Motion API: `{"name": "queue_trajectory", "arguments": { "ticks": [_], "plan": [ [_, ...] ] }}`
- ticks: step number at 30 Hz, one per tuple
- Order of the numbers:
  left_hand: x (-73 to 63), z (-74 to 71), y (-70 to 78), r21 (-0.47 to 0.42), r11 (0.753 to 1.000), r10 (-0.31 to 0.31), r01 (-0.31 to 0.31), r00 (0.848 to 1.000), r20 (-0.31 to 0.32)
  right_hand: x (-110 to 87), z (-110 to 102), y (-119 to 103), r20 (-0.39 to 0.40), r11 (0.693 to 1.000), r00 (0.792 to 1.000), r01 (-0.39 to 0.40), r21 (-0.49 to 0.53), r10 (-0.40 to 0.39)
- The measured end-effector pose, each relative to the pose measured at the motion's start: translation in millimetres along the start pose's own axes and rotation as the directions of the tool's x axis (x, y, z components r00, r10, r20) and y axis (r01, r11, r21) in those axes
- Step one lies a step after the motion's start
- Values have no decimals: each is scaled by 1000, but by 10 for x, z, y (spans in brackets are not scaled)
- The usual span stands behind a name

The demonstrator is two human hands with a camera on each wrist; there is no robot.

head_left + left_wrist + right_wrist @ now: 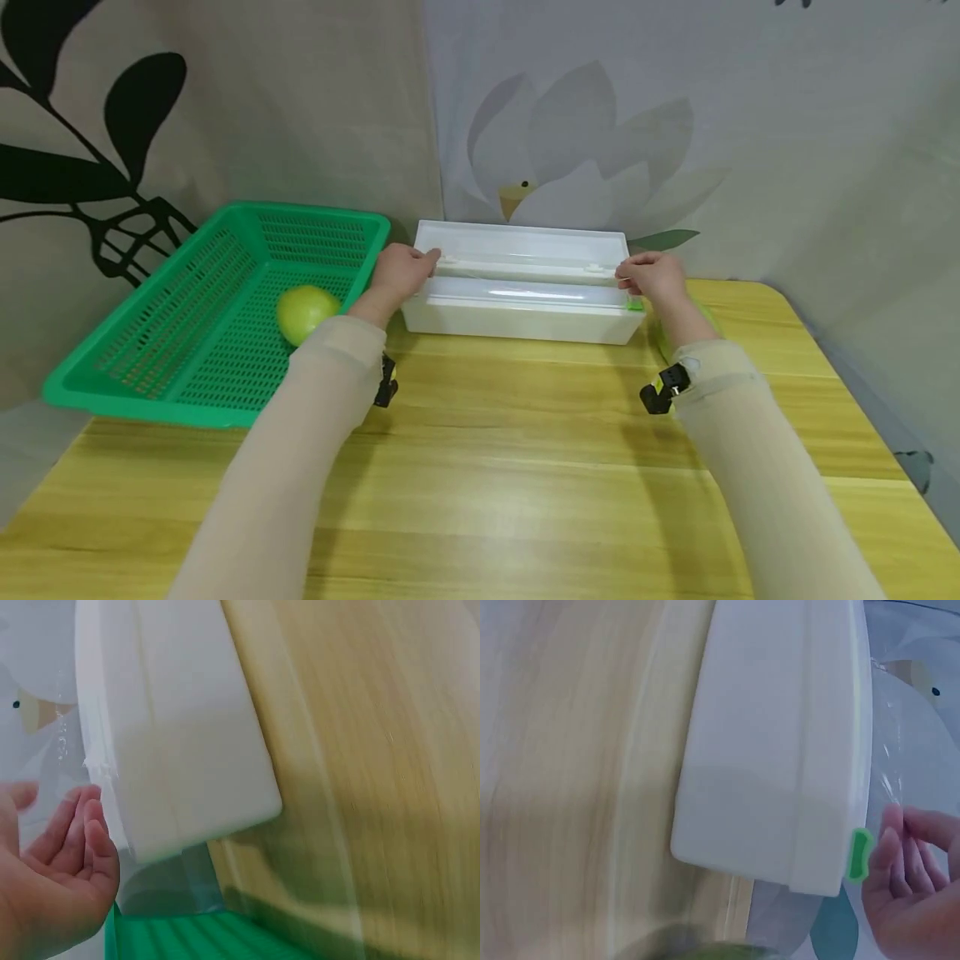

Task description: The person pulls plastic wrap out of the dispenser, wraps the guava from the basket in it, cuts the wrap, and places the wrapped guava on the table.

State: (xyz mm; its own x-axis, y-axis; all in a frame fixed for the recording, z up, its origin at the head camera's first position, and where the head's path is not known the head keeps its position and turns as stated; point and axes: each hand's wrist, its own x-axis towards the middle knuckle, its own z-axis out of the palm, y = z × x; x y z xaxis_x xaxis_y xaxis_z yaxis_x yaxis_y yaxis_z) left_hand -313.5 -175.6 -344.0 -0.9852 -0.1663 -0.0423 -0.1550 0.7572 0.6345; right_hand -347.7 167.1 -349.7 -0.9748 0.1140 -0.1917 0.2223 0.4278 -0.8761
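Note:
A white cling film dispenser [517, 320] stands at the back of the table with its lid [525, 242] raised. Clear cling film [889, 761] stretches up from it, creased near my right hand. That hand [654, 275] pinches the film's edge between thumb and fingertips, by the dispenser's right end, just above a green tab [859, 855]. At the opposite end is my left hand [401, 271], fingers bent. In the left wrist view a gap shows between its thumb [24, 795] and fingers, close to wrinkled film; whether they touch the film is unclear.
A green plastic basket [150, 410] on the left holds a yellow-green round fruit [306, 314]. Partly hidden behind my right wrist is another greenish thing [663, 342]. A printed cloth wall [315, 100] rises right behind the wooden table [495, 467].

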Motion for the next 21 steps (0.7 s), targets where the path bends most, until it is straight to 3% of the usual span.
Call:
{"name": "queue_trajectory", "arguments": {
  "ticks": [6,11,14,19,21],
  "plan": [
    [6,64,38,-192,973,-137,126,989,-46,6,8,-23,-24,993,997,-69,96,72],
    [3,106,28,-388,892,-264,232,964,-29,-44,1,-7,-2,978,994,-107,180,110],
    [19,93,33,-535,806,-300,253,954,-2,-67,-22,-27,9,953,992,-125,276,127],
    [33,19,76,-758,596,-325,266,943,75,-74,-34,-105,-3,912,986,-153,380,167],
    [35,-22,93,-791,543,-338,282,936,102,-59,-38,-119,-12,907,986,-149,394,168]
  ]
}}
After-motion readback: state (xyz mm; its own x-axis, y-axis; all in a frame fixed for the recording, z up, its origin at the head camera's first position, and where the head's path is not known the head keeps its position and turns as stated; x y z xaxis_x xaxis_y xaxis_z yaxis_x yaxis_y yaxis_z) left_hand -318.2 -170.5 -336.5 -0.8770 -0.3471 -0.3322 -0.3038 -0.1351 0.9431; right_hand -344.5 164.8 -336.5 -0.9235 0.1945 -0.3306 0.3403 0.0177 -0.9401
